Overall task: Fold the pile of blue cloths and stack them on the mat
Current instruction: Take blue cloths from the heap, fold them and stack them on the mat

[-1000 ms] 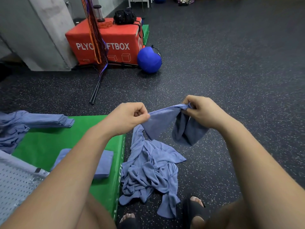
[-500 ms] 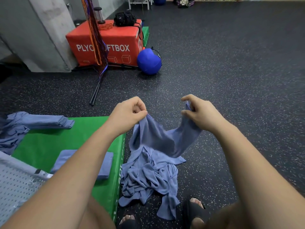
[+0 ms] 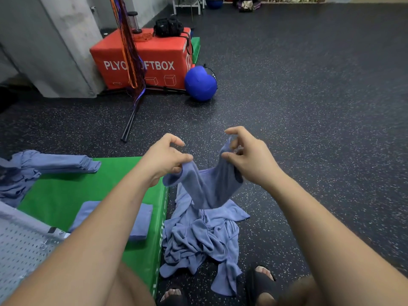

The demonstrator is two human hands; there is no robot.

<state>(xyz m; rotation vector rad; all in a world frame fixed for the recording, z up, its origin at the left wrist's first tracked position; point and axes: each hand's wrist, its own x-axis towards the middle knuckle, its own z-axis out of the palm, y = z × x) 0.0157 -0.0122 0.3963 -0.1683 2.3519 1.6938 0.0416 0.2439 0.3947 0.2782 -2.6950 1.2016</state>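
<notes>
**Blue cloth held up between both hands**

The blue cloth point(image 3: 207, 186) sags between two hands above the crumpled cloth pile point(image 3: 198, 237) on the floor. The left hand point(image 3: 164, 159) pinches one end; the right hand point(image 3: 247, 155) pinches the other, its index finger lifted. Beside the pile, the green mat point(image 3: 72, 193) carries a folded cloth point(image 3: 138, 219) and a folded stack point(image 3: 64, 163). Farther off stand a red plyo box point(image 3: 154, 56) and a blue ball point(image 3: 200, 83).
</notes>
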